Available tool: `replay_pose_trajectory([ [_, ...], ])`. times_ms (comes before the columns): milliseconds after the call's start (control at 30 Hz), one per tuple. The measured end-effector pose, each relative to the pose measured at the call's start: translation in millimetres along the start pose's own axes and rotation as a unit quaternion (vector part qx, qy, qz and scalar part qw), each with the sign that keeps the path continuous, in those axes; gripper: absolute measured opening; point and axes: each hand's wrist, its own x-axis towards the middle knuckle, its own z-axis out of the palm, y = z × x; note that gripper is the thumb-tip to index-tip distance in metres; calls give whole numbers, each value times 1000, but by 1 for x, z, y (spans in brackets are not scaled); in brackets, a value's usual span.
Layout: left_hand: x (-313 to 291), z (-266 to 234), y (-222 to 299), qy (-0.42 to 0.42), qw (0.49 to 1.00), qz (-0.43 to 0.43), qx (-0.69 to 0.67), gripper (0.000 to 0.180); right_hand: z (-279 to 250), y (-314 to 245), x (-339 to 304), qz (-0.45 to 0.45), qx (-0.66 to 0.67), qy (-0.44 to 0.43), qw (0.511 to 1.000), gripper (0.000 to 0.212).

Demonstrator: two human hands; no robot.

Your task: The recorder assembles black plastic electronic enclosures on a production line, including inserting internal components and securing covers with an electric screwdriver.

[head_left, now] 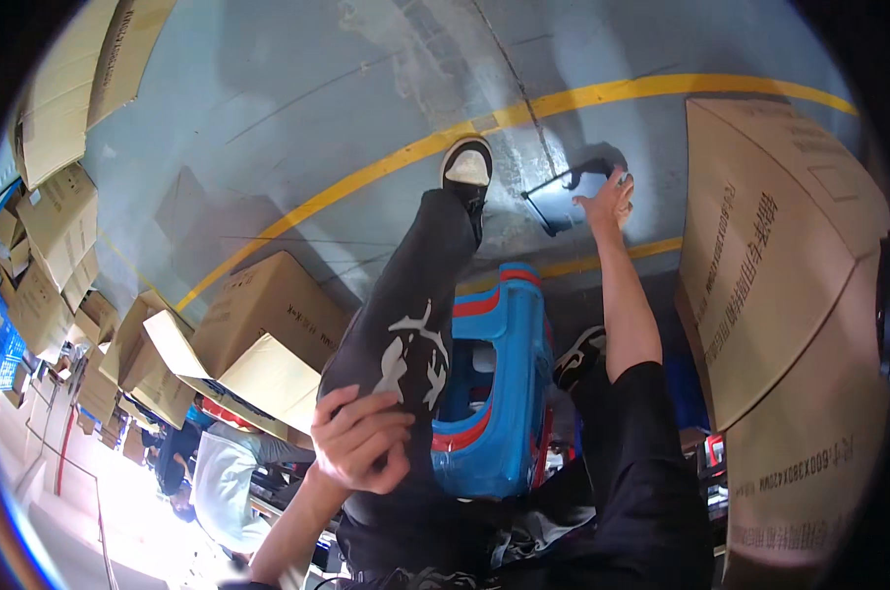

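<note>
My right hand point(610, 202) reaches out over the floor, thumb and fingers spread apart. Just beyond it is a flat, black-edged thing point(551, 205) with a bright glare on it; its kind is not clear. The hand overlaps its near right end, and I cannot tell whether they touch. My left hand point(361, 440) hangs above my thigh with loosely curled fingers and nothing visible in it. Between my legs stands a blue moulded plastic thing point(523, 393) with red trim and an opening in its side.
A tall stack of cardboard boxes point(769, 246) stands close on the right. An open carton point(258, 315) and many more boxes line the left. A yellow line point(366, 175) curves across the grey floor. Another person in a light top point(230, 482) is behind at lower left.
</note>
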Motion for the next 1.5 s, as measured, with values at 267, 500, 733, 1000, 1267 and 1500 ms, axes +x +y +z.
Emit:
replay_pose_trajectory([
  [267, 8, 1, 2, -7, 999, 8, -46, 6, 36, 43, 12, -200, 35, -115, 972, 57],
  [500, 21, 7, 11, 67, 996, 34, -38, 6, -8, 22, -139, -72, 165, -125, 976, 52],
  [733, 41, 32, 35, 57, 991, 121, 20, 7, -122, -20, -252, -93, 149, -44, 983, 27],
  [1000, 82, 138, 13, -13, 964, 220, -147, 20, -328, 74, -509, -144, 384, 353, 841, 29],
  [1267, 19, 216, 140, -49, 932, 304, 192, 26, -272, 203, -770, 77, 396, 642, 652, 44],
  [1500, -82, 215, 180, -252, 847, 359, 300, 41, -206, 322, -801, 509, 91, 708, 481, 42],
])
